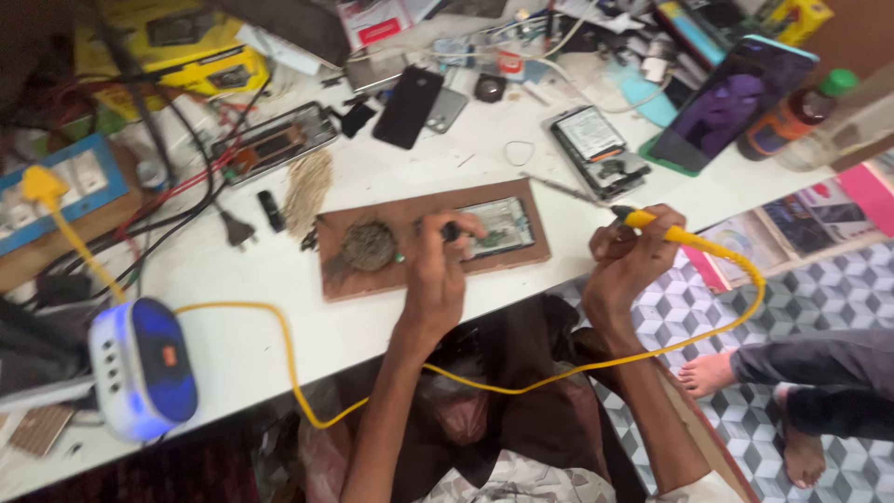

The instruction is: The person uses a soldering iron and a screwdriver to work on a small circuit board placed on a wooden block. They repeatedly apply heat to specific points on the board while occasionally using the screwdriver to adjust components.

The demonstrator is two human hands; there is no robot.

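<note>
At the middle of the frame, on the white counter [279, 335], lies a brown wooden board [382, 270] with an opened phone [498, 226] set on its right half and a wad of brass cleaning wool [368, 244] on its left half. The left hand [438, 270] rests on the board with its fingers curled onto the phone's left end, pinning it; whether it grips a small dark thing there I cannot tell. The right hand [626, 261] is closed around a yellow soldering iron [652, 222], tip pointing toward the upper left and hanging just off the phone's right edge, apart from it. The iron's yellow cord [289, 359] runs down across the lap and back over the counter past a blue and white speaker [144, 368] at the lower left. My worry is that this slack loop could snag on a knee or the counter's edge and jerk the tip sideways, onto the fingertips that hold the phone or across its exposed parts. Another opened phone [598, 149] and a plastic bottle [792, 116] sit close by at the upper right; a wide swing of the iron could touch them
</note>
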